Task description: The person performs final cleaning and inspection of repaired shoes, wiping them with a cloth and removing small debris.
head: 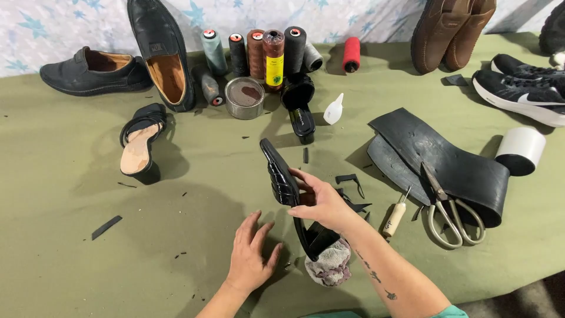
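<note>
My right hand (321,203) grips a black high-heeled sandal (281,176) around its middle, holding it tilted with the ridged sole facing left and the heel down near a crumpled grey-pink cloth (331,266). My left hand (250,254) lies flat and open on the green table cover (65,194), just left of the sandal's heel, holding nothing. Small black offcuts (351,178) lie right of my right hand.
A second sandal (141,141) lies at left, another black heel (301,115) stands behind. Thread spools (273,52), a round tin (244,98), a glue bottle (333,109), rubber sheets (447,159), scissors (450,215), an awl (395,217), a white roll (521,151) and several shoes surround them.
</note>
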